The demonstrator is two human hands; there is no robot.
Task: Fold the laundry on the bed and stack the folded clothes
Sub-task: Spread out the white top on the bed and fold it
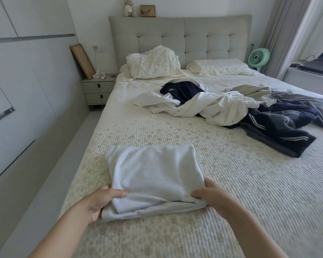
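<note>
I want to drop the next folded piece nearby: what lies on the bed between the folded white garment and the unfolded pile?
Only bare quilted bedspread, as the head view shows: nothing lies between the folded white garment, held by both hands, and the unfolded pile.

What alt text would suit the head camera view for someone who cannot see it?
Both hands, left hand and right hand, grip the near edge of a folded white garment on a bed. Unfolded white and navy laundry lies heaped farther back, near two pillows.

Definitely a home bedroom: big bed (231,183), tufted headboard (179,40), pillows (153,64), and a nightstand (96,91) far beyond the fingers.
</note>
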